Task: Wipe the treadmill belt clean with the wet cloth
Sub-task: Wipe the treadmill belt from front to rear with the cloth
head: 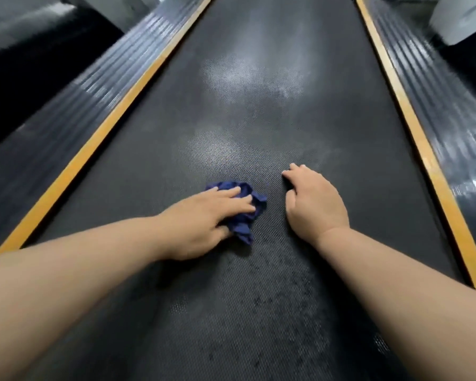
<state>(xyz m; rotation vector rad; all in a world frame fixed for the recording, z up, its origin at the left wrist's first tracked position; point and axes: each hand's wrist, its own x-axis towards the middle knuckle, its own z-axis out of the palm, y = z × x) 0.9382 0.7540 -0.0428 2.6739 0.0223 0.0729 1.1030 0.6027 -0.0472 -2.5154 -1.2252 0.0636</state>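
An exercise space, seen from just above a treadmill. A long, dark, textured treadmill belt [259, 111] runs ahead, edged by yellow strips [116, 111] and ribbed black foot rails [66, 114]. Whether gym or home cannot be told.

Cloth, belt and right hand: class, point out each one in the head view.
cloth [260, 203], head view, its bare blue edge.
belt [259, 105], head view, pale patch ahead.
right hand [315, 202], head view, back of hand.
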